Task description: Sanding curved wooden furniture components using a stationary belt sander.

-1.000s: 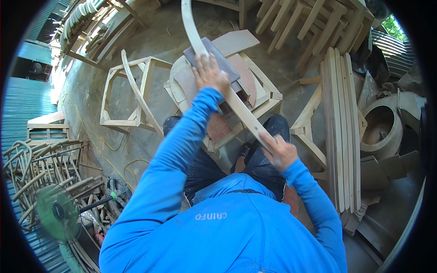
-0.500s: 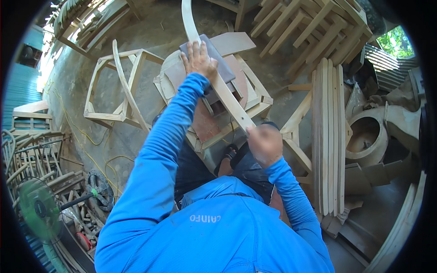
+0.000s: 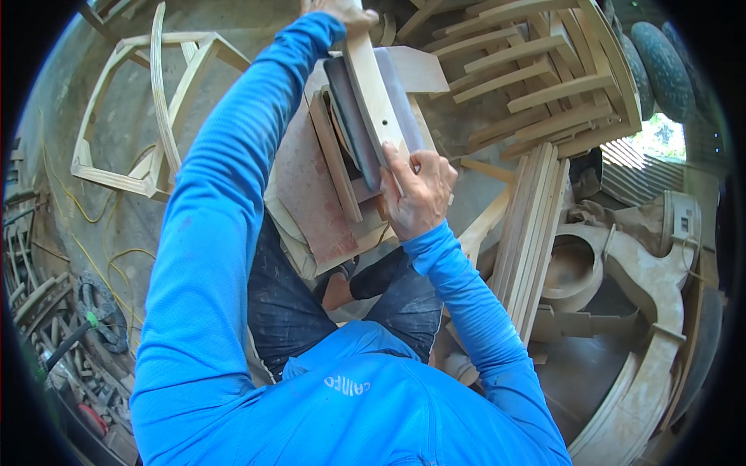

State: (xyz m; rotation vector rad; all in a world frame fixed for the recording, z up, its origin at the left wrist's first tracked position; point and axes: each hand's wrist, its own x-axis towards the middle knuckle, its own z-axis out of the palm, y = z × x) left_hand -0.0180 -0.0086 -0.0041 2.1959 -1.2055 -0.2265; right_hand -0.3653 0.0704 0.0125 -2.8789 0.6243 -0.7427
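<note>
A long pale wooden slat (image 3: 371, 89) with a dark hole near its near end lies lengthwise over a grey, belt-like padded surface (image 3: 400, 97) that stands on a low work stand. My left hand (image 3: 340, 11) is wrapped round the slat's far part at the top edge, where the picture cuts it off. At the near end, my right hand (image 3: 420, 189) grips the slat with thumb and forefinger, the other fingers curled. Below the grey surface is a reddish board (image 3: 311, 198), with a narrow upright board (image 3: 334, 155) beside it.
Left stands an open wooden frame (image 3: 116, 182); a yellow cord (image 3: 78, 206) runs over the floor. Stacked frames (image 3: 544, 70) fill the far right. Long slats (image 3: 528, 233) lean to my right, near a round-mouthed machine housing (image 3: 594, 268). Scrap wood (image 3: 47, 311) lies at left.
The slat has slid away from me along the grey surface. Both hands have moved farther forward with it, and the right hand has come up beside the grey surface. The view has shifted.
</note>
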